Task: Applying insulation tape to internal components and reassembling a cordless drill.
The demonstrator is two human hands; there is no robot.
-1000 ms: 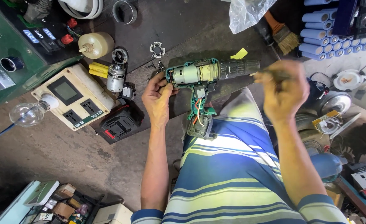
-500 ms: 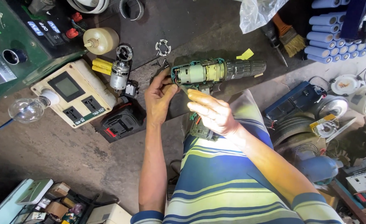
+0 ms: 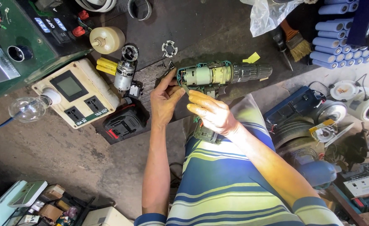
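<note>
A: Screens? 
B: Grey rectangular screen (image 3: 69, 86) on cream socket box (image 3: 78, 93), left of left hand (image 3: 164, 101).
A: Packages?
B: Small cardboard boxes (image 3: 50, 201) far below-left; clear plastic bag (image 3: 270, 14) above right hand (image 3: 213, 113).

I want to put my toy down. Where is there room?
Bare floor lies below the socket box and battery, left of the left arm. Dark mat above the drill is partly free. The right side is crowded.

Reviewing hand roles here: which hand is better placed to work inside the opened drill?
Right, probably. The right hand lies over the opened drill, fingertips at its exposed innards, while the left hand grips the rear end, steadying it.
</note>
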